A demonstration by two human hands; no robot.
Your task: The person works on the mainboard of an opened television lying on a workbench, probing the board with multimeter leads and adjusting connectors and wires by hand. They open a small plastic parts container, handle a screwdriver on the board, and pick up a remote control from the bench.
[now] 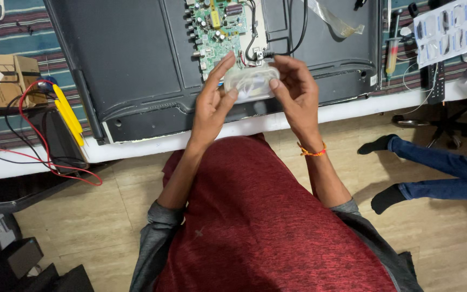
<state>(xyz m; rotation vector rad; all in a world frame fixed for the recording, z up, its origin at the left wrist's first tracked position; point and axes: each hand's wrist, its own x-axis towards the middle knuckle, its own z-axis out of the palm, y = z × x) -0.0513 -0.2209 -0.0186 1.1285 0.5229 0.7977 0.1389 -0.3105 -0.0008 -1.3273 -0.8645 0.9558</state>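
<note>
The person is holding a small clear plastic pouch point(251, 81) up in front of the chest, just above the near edge of the opened flat-screen back panel point(136, 59) that is lying on the worktop point(352, 111). The left hand point(212, 103) is pinching the pouch's left end between thumb and forefinger, and the right hand point(295, 92) is gripping its right end, its fingers point(274, 83) curling over the top edge. So the pouch is sitting between the two hands, stretched lightly from side to side.

The risk, as I judge it, is the pouch slipping or tearing suddenly (the plastic looks thin and slick). Whatever is inside, which I cannot make out, could then be dropping onto the green circuit board point(217, 30) just behind it, or over the worktop's edge to the tiled floor point(449, 243). A harder tug could also be knocking the black cable point(255, 51) near the board.
</note>
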